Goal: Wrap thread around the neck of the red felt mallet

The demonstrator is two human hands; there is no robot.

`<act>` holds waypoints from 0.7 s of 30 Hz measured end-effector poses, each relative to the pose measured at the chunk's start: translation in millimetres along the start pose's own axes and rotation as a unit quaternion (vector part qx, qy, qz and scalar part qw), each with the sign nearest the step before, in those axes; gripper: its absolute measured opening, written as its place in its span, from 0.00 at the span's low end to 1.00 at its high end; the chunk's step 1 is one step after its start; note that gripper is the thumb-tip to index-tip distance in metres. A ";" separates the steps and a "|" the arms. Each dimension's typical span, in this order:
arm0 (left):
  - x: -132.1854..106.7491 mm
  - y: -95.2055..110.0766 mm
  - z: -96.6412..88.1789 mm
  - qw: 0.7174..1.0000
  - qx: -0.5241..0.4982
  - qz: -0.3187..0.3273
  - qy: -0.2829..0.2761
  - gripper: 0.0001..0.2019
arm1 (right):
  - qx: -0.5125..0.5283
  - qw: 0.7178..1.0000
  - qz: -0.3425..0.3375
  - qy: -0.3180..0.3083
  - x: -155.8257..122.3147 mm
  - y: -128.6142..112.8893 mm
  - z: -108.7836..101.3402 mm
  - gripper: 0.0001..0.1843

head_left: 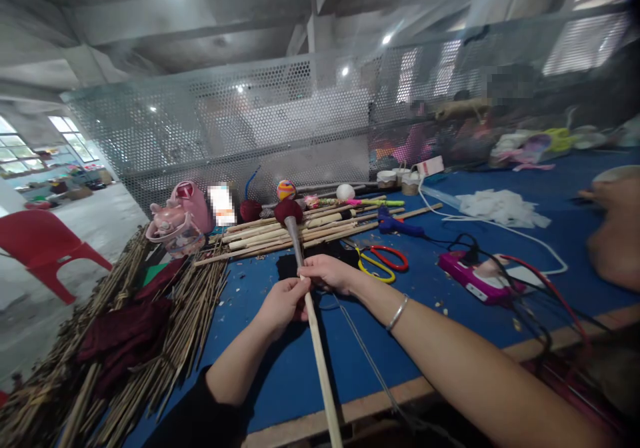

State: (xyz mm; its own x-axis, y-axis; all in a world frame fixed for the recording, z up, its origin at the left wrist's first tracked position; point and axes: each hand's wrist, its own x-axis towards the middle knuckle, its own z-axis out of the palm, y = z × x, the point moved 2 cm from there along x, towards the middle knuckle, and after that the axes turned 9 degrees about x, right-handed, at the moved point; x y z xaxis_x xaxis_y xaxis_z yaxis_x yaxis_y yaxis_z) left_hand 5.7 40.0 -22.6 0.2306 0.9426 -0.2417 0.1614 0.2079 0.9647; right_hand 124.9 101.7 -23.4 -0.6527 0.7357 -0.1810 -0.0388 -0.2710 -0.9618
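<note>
A pale wooden stick (319,355) slants up from the bottom edge, its far end topped with a dark red ball (289,211). Below the ball, a grey wrapping (295,238) covers the neck of the stick. My left hand (281,307) is closed around the stick from the left, just under the wrapping. From the right, my right hand (327,273) pinches the lower end of the wrapping against the stick. Grey thread (357,338) trails from near my hands over the table's front edge. Behind my right hand lies a black cloth (287,267).
Scissors (383,261), a blue glue gun (397,225) and a purple power strip (477,278) with cables lie to the right. Loose sticks (250,235) lie behind. Stick bundles (185,328) and dark red cloth (125,331) are left. Another person's arm (615,235) reaches in at right.
</note>
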 end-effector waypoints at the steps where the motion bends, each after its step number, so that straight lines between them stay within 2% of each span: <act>1: -0.5 0.3 -0.1 1.000 -0.007 -0.011 0.001 0.19 | -0.006 1.000 -0.015 0.011 0.5 0.0 0.8 0.13; 4: -1.4 0.5 -2.2 0.999 0.024 -0.024 0.029 0.20 | -0.015 0.998 -0.048 0.038 2.4 1.3 3.8 0.14; 8: -0.9 0.6 -3.3 0.998 0.037 0.009 0.052 0.20 | -0.008 0.998 -0.049 0.033 3.0 2.1 3.6 0.16; 13: -1.5 2.9 -1.9 0.999 -0.033 -0.001 0.022 0.15 | 0.018 1.000 -0.013 -0.008 0.5 -0.1 0.8 0.15; 18: -4.7 5.1 -1.3 0.999 -0.015 -0.034 -0.020 0.12 | 0.019 1.000 -0.002 -0.016 0.0 -0.2 3.5 0.14; 19: -4.9 4.7 -1.8 0.999 0.001 -0.038 -0.012 0.13 | 0.014 1.000 -0.006 -0.013 0.3 0.1 4.2 0.13; 21: -4.9 4.3 -4.5 0.997 0.052 -0.028 0.043 0.14 | 0.007 1.000 -0.017 0.004 1.2 0.3 4.6 0.13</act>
State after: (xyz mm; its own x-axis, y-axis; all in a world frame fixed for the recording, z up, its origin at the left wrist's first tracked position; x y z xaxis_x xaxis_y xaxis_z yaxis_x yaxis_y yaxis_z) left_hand 1.0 37.5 -16.8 0.1360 0.9501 -0.2809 0.2708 0.2371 0.9330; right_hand 120.7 99.7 -22.9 -0.6443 0.7498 -0.1504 -0.0713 -0.2547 -0.9644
